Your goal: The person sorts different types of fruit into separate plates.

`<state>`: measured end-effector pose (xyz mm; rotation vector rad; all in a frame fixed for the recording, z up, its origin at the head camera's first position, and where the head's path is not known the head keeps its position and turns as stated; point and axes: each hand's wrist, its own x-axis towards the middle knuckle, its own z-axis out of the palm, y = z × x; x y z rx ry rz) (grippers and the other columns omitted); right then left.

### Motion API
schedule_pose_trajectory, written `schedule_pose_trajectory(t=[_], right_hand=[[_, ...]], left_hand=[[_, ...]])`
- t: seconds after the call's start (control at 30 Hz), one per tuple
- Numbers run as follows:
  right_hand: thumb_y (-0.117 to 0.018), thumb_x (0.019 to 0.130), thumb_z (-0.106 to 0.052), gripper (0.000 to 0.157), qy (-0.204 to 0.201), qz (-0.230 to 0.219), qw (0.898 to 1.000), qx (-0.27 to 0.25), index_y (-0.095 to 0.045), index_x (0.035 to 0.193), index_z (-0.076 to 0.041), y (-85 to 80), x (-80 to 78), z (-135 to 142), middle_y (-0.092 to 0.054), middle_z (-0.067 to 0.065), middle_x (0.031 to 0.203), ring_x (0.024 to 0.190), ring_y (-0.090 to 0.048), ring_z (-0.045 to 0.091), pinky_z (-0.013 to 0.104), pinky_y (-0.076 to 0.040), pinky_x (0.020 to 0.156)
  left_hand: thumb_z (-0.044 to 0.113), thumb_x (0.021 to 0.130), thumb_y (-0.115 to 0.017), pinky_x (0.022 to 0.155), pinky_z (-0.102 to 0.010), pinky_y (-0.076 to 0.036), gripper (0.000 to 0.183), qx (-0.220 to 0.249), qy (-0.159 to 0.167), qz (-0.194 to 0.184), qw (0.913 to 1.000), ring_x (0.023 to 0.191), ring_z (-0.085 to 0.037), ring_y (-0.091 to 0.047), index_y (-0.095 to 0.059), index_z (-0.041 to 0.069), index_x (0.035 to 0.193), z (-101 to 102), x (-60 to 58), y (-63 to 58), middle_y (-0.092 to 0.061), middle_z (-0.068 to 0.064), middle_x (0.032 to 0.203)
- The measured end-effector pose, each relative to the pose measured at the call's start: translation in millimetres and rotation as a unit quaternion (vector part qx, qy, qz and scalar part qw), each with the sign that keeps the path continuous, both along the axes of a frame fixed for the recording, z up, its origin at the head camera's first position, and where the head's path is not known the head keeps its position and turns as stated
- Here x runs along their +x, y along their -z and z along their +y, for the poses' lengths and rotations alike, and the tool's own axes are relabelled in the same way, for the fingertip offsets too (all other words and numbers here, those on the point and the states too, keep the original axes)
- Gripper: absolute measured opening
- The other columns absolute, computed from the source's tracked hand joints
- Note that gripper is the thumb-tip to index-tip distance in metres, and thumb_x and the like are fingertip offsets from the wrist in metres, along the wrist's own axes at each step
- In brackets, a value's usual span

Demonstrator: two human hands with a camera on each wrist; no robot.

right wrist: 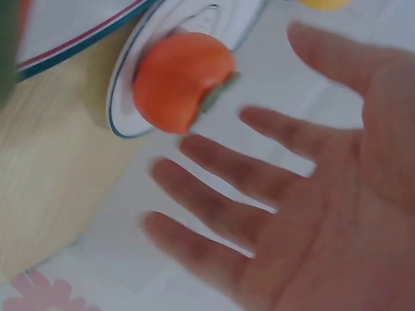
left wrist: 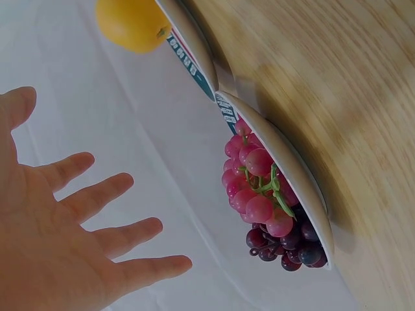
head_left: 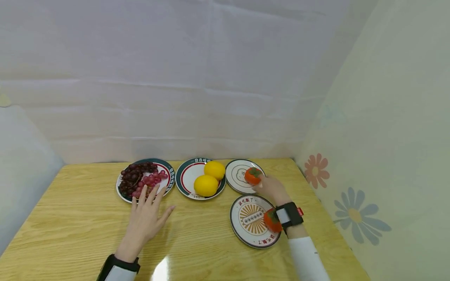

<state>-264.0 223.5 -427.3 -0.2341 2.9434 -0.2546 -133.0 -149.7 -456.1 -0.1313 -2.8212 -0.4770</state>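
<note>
My left hand (head_left: 145,216) is spread with straight fingers just in front of the plate of grapes, and the left wrist view shows nothing in its palm. On that plate (head_left: 171,177) lie pink grapes (left wrist: 256,188) and dark grapes (head_left: 131,175). Fingers extended and apart, my right hand (right wrist: 311,175) is beside an orange persimmon (right wrist: 178,81) with green leaves. This persimmon sits on the small white plate (head_left: 233,177) at the back right. A second persimmon (head_left: 271,221), partly hidden by my right wrist, lies on the nearer patterned plate (head_left: 242,230).
Between the grapes and the small plate stands a green-rimmed plate (head_left: 188,177) bearing two yellow lemon-like fruits (head_left: 206,185). The wooden table (head_left: 197,242) meets a cloth-covered wall (head_left: 175,117) behind, and a flower-patterned side wall (head_left: 386,175) stands to the right.
</note>
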Motion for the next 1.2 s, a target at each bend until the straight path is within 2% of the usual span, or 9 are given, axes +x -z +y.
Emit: schedule_pose_trajectory(t=[0.1, 0.23, 0.33, 0.47, 0.57, 0.67, 0.77, 0.97, 1.2], right_hand=[[-0.067, 0.081, -0.041, 0.066, 0.005, -0.047, 0.999, 0.009, -0.047, 0.133, -0.004, -7.0, 32.7, 9, -0.050, 0.028, 0.129, 0.114, -0.049, 0.042, 0.058, -0.045, 0.091], [-0.076, 0.073, -0.038, 0.073, 0.019, -0.070, 0.997, 0.015, -0.050, 0.131, -0.004, 2.8, 64.8, 19, -0.051, 0.029, 0.125, 0.105, -0.054, 0.039, 0.055, -0.049, 0.082], [-0.081, 0.068, -0.034, 0.076, 0.022, -0.050, 0.998, 0.014, -0.050, 0.130, -0.002, 16.3, 77.8, 23, -0.050, 0.030, 0.123, 0.093, -0.058, 0.037, 0.050, -0.051, 0.073], [-0.083, 0.066, -0.031, 0.079, 0.031, -0.011, 0.999, 0.001, -0.048, 0.131, -0.003, 28.8, 83.1, 25, -0.051, 0.028, 0.117, 0.082, -0.059, 0.032, 0.044, -0.052, 0.063], [-0.083, 0.066, -0.029, 0.077, 0.030, 0.021, 0.999, -0.027, -0.047, 0.129, -0.002, 31.2, 76.1, 22, -0.055, 0.024, 0.109, 0.079, -0.059, 0.028, 0.040, -0.051, 0.060], [-0.082, 0.069, -0.027, 0.074, 0.016, 0.066, 0.996, -0.058, -0.045, 0.129, -0.002, 29.7, 61.1, 13, -0.057, 0.022, 0.106, 0.082, -0.060, 0.028, 0.040, -0.053, 0.063], [-0.081, 0.069, -0.025, 0.073, -0.004, 0.124, 0.989, -0.080, -0.046, 0.128, -0.001, 28.7, 42.0, -2, -0.057, 0.023, 0.108, 0.085, -0.061, 0.032, 0.045, -0.055, 0.066], [-0.084, 0.065, -0.030, 0.071, -0.038, 0.236, 0.969, -0.060, -0.050, 0.120, 0.000, 41.9, 3.5, -31, -0.059, 0.025, 0.107, 0.091, -0.055, 0.041, 0.049, -0.055, 0.072], [-0.081, 0.067, -0.039, 0.072, -0.011, 0.253, 0.967, -0.031, -0.052, 0.122, -0.004, 58.7, -26.2, -47, -0.058, 0.023, 0.112, 0.103, -0.050, 0.040, 0.052, -0.053, 0.079]], left_hand=[[0.047, 0.085, -0.060, 0.100, -0.073, -0.023, 0.063, 0.000, -0.003, 0.001, 1.0000, 0.133, -0.044, -0.021, -0.044, 0.012, 0.136, -2, 0.1, -1.7, -0.039, -0.016, 0.143], [0.048, 0.086, -0.058, 0.099, -0.074, -0.024, 0.064, -0.004, -0.004, 0.002, 1.0000, 0.133, -0.044, -0.022, -0.043, 0.012, 0.137, -4, -0.2, -1.8, -0.038, -0.016, 0.144], [0.050, 0.087, -0.056, 0.099, -0.074, -0.023, 0.064, -0.004, -0.005, -0.005, 1.0000, 0.133, -0.044, -0.021, -0.043, 0.012, 0.137, -5, 0.1, -1.8, -0.037, -0.017, 0.144], [0.051, 0.087, -0.054, 0.099, -0.074, -0.022, 0.064, -0.003, -0.005, -0.011, 0.9999, 0.133, -0.045, -0.021, -0.043, 0.012, 0.137, -6, 0.7, -1.4, -0.036, -0.017, 0.145], [0.051, 0.087, -0.054, 0.100, -0.074, -0.022, 0.064, -0.003, -0.006, -0.013, 0.9999, 0.133, -0.044, -0.021, -0.043, 0.012, 0.137, -6, 1.2, -1.3, -0.036, -0.017, 0.145], [0.051, 0.088, -0.054, 0.100, -0.074, -0.022, 0.064, -0.004, -0.005, -0.017, 0.9998, 0.134, -0.044, -0.021, -0.042, 0.013, 0.138, -6, 1.6, -1.6, -0.035, -0.017, 0.146], [0.051, 0.088, -0.053, 0.100, -0.073, -0.022, 0.065, -0.005, -0.002, -0.025, 0.9997, 0.134, -0.044, -0.020, -0.041, 0.014, 0.139, -5, 2.0, -1.7, -0.034, -0.017, 0.146], [0.051, 0.088, -0.054, 0.101, -0.073, -0.022, 0.065, -0.006, 0.004, -0.027, 0.9996, 0.134, -0.043, -0.020, -0.040, 0.014, 0.139, -1, 2.2, -1.1, -0.034, -0.016, 0.146], [0.050, 0.087, -0.056, 0.102, -0.072, -0.022, 0.065, -0.002, 0.007, -0.012, 0.9999, 0.134, -0.043, -0.020, -0.042, 0.015, 0.139, 2, 0.4, 0.2, -0.035, -0.016, 0.146]])
